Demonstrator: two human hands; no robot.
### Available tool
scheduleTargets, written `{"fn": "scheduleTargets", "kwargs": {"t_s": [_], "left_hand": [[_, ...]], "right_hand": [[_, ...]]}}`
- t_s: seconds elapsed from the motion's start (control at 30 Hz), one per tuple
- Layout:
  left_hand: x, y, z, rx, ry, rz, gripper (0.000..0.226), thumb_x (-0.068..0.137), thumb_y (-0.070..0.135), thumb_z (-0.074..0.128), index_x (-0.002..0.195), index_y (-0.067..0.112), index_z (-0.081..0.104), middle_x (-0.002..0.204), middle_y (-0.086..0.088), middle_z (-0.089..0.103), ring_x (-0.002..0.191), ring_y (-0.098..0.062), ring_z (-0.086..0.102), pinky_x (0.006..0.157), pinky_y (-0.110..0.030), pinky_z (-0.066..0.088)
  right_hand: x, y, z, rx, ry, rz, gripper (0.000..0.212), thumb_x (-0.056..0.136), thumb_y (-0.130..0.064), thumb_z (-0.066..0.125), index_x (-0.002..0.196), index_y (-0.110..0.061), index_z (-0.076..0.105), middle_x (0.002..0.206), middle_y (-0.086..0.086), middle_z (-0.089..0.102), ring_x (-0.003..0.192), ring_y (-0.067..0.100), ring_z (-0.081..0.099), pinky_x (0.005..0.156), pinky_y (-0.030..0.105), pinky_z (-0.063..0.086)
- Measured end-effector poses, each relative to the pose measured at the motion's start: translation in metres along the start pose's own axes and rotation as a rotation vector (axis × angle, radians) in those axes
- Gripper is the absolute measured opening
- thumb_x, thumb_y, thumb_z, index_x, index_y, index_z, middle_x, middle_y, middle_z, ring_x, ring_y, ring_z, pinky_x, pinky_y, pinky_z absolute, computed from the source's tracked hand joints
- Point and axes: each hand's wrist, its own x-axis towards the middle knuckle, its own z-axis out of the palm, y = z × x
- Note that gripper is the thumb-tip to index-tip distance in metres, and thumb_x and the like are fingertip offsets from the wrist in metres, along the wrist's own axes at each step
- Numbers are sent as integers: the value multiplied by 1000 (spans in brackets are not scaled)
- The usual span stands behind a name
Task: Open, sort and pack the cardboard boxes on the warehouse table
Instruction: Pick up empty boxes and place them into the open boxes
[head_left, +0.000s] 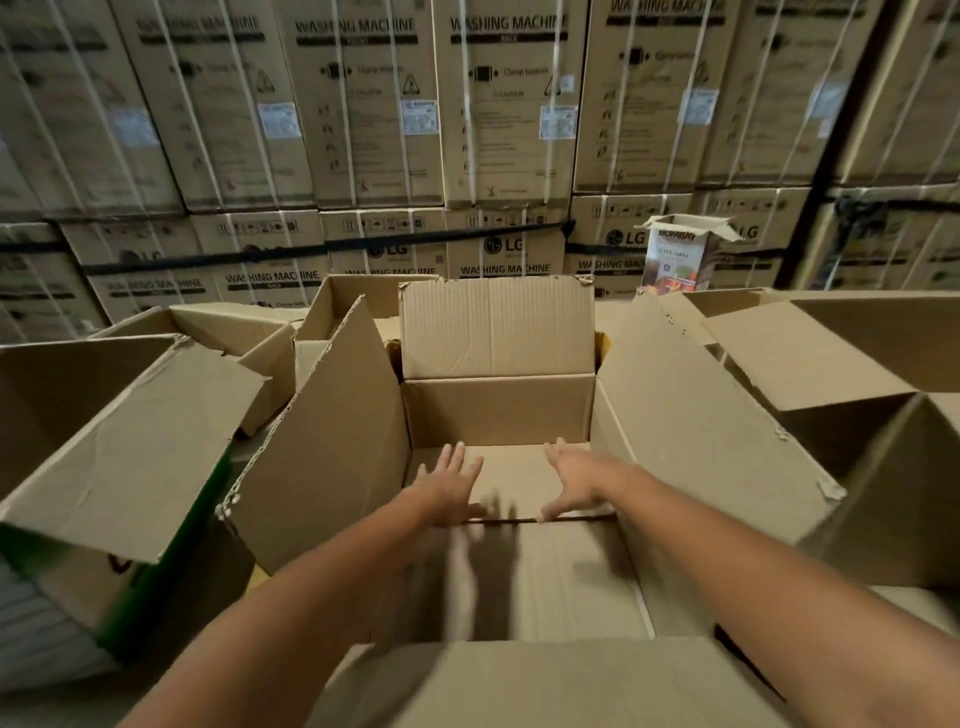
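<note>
Over the box's (498, 410) near flap (545, 680), left grip (449, 480) and right grip (574, 480), both wide, pressed floor flaps (514, 475) flat, likely for packing.

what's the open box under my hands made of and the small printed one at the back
Open box: corrugated cardboard, plain brown and matt; ribbed fluting shows on its raised rear flap. Small printed box: likely cardboard too, colour-printed outside, perhaps glossy; its open flaps look pale.

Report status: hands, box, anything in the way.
Left hand and right hand open, flat on the floor flaps. Centre box open, flaps up, looks empty. Other boxes crowd both sides.
</note>
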Motion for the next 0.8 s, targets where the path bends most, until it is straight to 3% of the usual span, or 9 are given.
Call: {"fn": "scheduleTargets", "kwargs": {"t_s": [0.13,0.27,0.37,0.6,0.8], "left_hand": [[-37,16,-66,26,228,67,85,97,59,45,160,22,1,166,-12,-14,153,-29,-12,119,-59,16],[-101,45,-112,25,474,130,83,98,56,45,160,23,1,165,-12,-15,153,-28,-12,122,-54,14],[-166,71,-128,-107,612,166,82,98,56,45,159,27,-2,164,-7,-20,151,-24,-18,123,-48,7],[-285,117,-105,-290,869,161,80,94,60,43,159,33,4,165,4,-19,150,-11,-21,118,-31,-4],[-349,118,-63,-319,1018,32,73,96,57,47,158,31,16,167,7,5,153,-10,0,120,-36,11]], "right_hand": [[-55,-11,-55,43,228,-54,120,81,-68,66,159,-11,-4,168,9,-5,155,24,5,123,41,20],[-133,-20,-83,78,464,-132,113,84,-71,59,160,-20,-7,168,0,-8,155,19,2,120,45,26],[-197,-21,-81,163,634,-195,107,86,-71,56,159,-26,-8,167,-7,-11,154,11,-1,117,44,29],[-292,-28,-37,497,905,-362,100,86,-60,64,160,-31,2,167,-14,0,151,2,9,112,21,20],[-331,-62,-11,642,960,-441,94,85,-63,62,159,-30,15,165,-13,13,142,-7,16,108,4,14]]}}
